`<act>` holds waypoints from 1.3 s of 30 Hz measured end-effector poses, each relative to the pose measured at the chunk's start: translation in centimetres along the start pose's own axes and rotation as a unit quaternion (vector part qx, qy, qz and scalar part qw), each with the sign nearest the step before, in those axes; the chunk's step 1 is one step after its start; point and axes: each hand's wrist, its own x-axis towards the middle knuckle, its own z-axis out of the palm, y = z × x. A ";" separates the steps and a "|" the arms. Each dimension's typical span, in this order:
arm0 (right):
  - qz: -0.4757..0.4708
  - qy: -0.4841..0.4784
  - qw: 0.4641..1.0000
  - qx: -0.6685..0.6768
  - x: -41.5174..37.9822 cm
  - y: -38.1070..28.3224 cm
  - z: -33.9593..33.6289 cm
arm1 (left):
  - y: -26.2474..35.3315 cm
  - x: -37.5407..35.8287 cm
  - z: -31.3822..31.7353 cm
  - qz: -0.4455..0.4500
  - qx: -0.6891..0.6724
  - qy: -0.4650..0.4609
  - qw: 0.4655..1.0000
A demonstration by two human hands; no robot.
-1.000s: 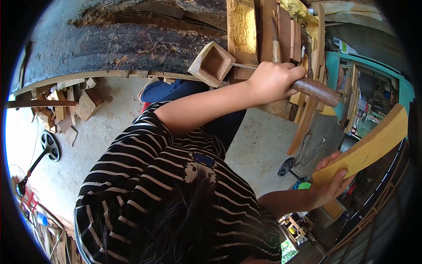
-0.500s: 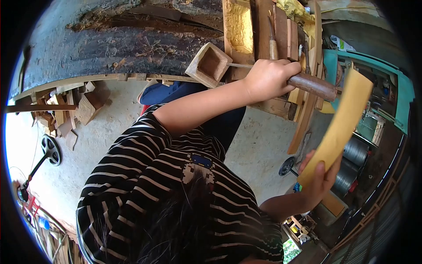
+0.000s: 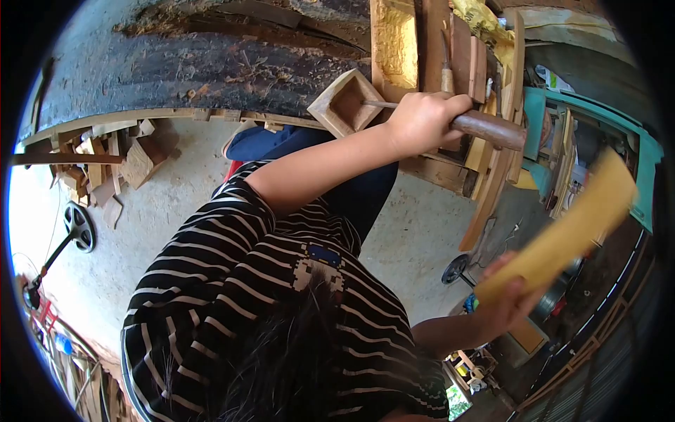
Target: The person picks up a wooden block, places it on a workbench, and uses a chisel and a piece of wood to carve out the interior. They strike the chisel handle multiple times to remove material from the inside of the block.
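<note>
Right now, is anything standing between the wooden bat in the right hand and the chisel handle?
Nothing visible: open air separates the bat, blurred in the right hand, from the chisel handle in the left hand. The blade reaches into the hollow block.

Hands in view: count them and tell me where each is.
2. The left hand is around the brown tool handle, near the hollowed block; the right hand is lower, at right, holding the yellowish wooden piece.
</note>
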 end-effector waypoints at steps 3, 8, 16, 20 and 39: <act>-0.034 0.083 0.995 0.048 0.3 -0.6 0.0 | 1.0 0.2 -0.5 0.027 0.000 -0.005 1.000; -0.017 0.147 0.988 0.033 -0.2 -0.5 -0.4 | 2.7 0.1 0.3 0.054 -0.026 -0.037 0.998; 0.026 0.150 0.988 0.037 -0.2 0.2 -1.7 | 2.2 -0.6 1.0 0.044 -0.002 -0.065 0.997; 0.019 0.147 0.988 0.035 -0.2 0.4 -2.0 | 2.8 -0.6 0.8 0.052 -0.001 -0.079 0.996; 0.029 0.146 0.989 0.026 0.0 0.2 -2.0 | 2.9 -0.5 0.8 0.061 -0.017 -0.075 0.995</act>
